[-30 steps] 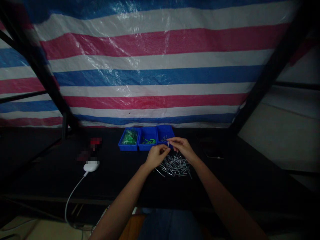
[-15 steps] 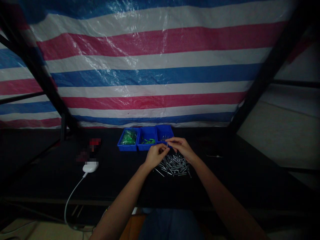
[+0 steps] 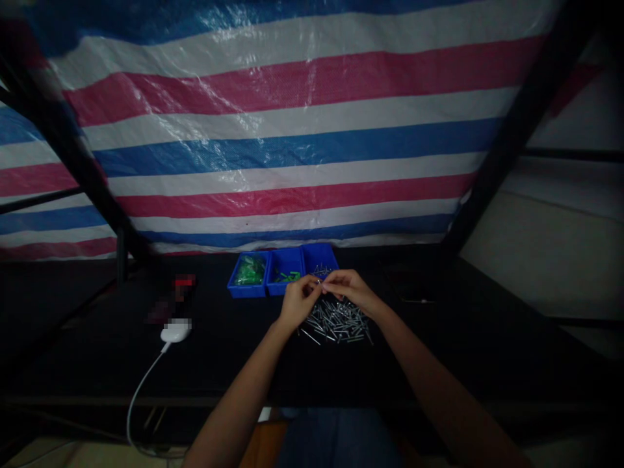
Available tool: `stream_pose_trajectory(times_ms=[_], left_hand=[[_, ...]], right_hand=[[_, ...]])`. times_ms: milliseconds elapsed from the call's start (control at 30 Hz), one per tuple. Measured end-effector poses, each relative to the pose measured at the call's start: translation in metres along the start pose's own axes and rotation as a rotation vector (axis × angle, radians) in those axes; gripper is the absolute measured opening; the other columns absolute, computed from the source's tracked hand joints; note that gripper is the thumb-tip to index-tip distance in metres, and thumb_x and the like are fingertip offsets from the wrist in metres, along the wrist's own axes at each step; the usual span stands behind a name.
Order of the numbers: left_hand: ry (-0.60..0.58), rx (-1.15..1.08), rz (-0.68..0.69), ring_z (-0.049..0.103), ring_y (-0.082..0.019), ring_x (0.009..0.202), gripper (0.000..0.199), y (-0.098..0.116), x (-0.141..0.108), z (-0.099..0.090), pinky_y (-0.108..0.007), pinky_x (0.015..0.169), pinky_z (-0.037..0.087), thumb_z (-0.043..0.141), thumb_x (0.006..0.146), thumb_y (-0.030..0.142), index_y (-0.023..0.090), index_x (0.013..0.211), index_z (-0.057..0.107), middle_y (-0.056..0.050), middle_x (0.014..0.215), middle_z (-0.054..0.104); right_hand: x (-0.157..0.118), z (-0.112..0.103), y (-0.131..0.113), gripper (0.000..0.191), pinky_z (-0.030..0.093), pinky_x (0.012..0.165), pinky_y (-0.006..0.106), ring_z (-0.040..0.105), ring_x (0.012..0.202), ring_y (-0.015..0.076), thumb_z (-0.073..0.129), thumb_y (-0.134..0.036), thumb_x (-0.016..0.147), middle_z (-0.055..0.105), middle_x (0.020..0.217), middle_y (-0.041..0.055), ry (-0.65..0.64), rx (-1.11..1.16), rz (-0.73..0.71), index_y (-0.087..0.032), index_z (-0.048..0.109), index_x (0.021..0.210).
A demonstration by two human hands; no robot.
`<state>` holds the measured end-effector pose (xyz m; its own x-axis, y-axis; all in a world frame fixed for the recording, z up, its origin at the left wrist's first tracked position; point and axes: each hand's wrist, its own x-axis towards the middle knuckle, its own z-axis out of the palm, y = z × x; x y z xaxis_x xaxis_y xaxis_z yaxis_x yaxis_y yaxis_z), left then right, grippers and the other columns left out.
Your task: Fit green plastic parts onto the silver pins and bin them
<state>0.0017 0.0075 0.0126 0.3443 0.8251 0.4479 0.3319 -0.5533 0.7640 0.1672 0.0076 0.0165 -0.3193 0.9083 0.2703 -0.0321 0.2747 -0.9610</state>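
While I pinch, grip: my left hand (image 3: 299,300) and right hand (image 3: 351,288) closed on a thin silver pin (image 3: 319,281)
Surface: matte black tabletop (image 3: 88,351)
Room: striped pink, white and blue tarpaulin (image 3: 292,162)

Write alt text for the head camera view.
The left hand and right hand meet, fingertips together, above a loose pile of metal pins, in front of three blue plastic bins, two holding green parts, on a black table.

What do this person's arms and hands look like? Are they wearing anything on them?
The left hand and right hand are bare, with no gloves. The left forearm and right forearm are bare too, with no sleeve in view. No watch, bracelet or cable shows, though dim light could hide a small ring. Below them is dark blue fabric, probably their trousers.
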Motion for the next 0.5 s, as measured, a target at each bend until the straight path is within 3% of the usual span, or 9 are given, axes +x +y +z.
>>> stream_pose_trajectory(times_ms=[267,500], left_hand=[[0.039,0.044,-0.017,0.052,-0.011,0.057,0.014,-0.0054,0.0003,0.0008,-0.019,0.054,0.038,0.049,0.077,0.021,0.015,0.085,0.06,0.0,0.067,0.06],[0.043,0.116,-0.021,0.053,-0.011,0.059,0.014,-0.0044,0.0,0.0002,-0.02,0.056,0.038,0.048,0.077,0.019,0.016,0.084,0.06,0.0,0.068,0.06]], right_hand=[[0.0028,0.0072,0.006,0.029,0.031,0.039,0.019,0.045,0.045,0.0069,0.07,-0.038,0.059,0.06,0.062,0.0003,0.035,-0.016,0.064,-0.014,0.062,0.074],[0.0056,0.0089,0.0081,0.027,0.035,0.046,0.021,0.049,0.049,0.0082,0.068,-0.039,0.061,0.06,0.06,0.0004,0.032,-0.093,-0.009,-0.014,0.061,0.068]])
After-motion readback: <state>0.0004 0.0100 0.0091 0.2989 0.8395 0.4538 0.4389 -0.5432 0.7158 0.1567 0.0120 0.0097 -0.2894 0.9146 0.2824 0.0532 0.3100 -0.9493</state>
